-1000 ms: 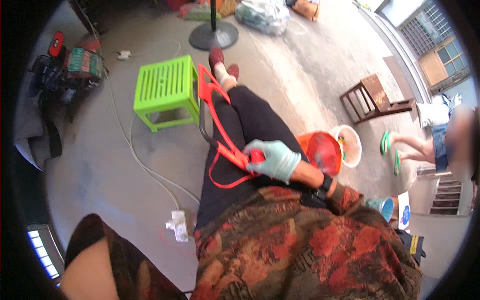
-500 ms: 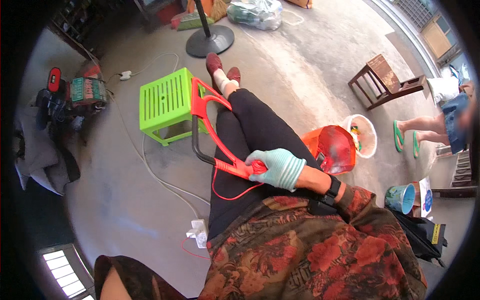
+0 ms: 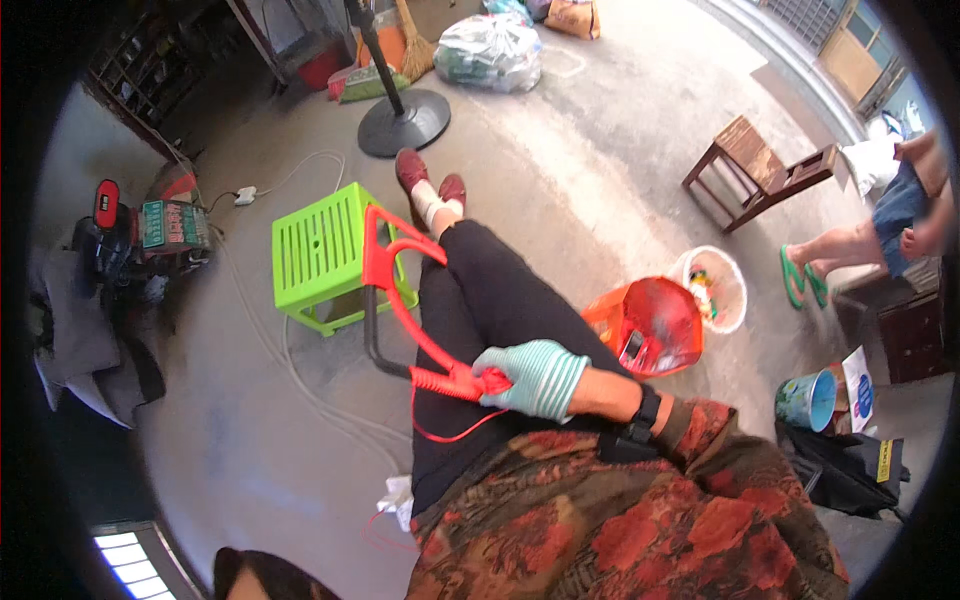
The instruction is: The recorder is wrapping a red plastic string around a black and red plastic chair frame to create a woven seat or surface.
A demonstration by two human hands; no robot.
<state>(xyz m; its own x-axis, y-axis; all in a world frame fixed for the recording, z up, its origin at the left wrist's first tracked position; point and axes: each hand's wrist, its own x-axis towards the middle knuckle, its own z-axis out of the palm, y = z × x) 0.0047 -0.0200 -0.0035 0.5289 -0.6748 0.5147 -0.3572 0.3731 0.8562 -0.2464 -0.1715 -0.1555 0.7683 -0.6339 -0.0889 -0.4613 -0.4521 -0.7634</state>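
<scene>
My right hand (image 3: pixel 535 380), in a pale green striped knit glove, is closed around the grip end of a red plastic frame tool (image 3: pixel 415 335) with a bent black bar along one side. The tool lies over my black-trousered thighs (image 3: pixel 500 300), its wide end toward my knees. A thin red cord (image 3: pixel 440 438) loops from the gripped end across my lap, and some red material bulges by the glove's fingers. Of my left arm only a bit of sleeve (image 3: pixel 285 575) and skin shows at the lower left edge; that hand is outside the picture.
A green plastic stool (image 3: pixel 320 255) stands left of my legs, near a black round stand base (image 3: pixel 405 122). To the right are an orange-red bucket (image 3: pixel 600 315), a white bucket (image 3: pixel 735 300) and a wooden chair (image 3: pixel 755 160). Another person's legs (image 3: pixel 850 245) are at far right. White cables (image 3: pixel 250 290) cross the floor.
The whole view has shifted, so the stool and buckets sit lower in it. My right hand keeps its grip on the red tool. The visible part of my left arm has sunk toward the lower edge.
</scene>
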